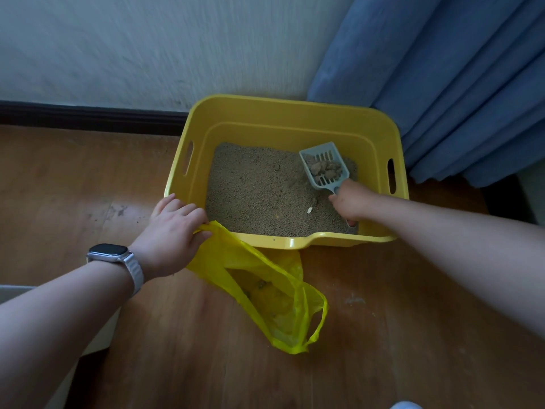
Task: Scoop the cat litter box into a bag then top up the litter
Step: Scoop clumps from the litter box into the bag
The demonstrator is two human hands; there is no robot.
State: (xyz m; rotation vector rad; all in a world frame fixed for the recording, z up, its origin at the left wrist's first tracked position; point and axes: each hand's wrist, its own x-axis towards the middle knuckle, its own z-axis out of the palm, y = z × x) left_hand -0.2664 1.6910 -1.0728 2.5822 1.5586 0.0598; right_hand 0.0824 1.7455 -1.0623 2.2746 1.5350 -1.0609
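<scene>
Gripping the scoop, right hand sits inside the litter box; left hand seemingly pinches the bag, curtain alongside.

- Litter box: open from above; yellow walls close all four sides, the rear one near the wall.
- Left half of the litter: bare surface, reachable from above.
- Right half: occupied by the grey scoop, loaded with clumps, and the right hand gripping its handle.
- Blue curtain: hangs just beside the box's right rear corner.
- Near rim, left corner: the left hand grips the yellow bag, which lies open-mouthed in front.
- Wooden floor left of the box: open.
</scene>
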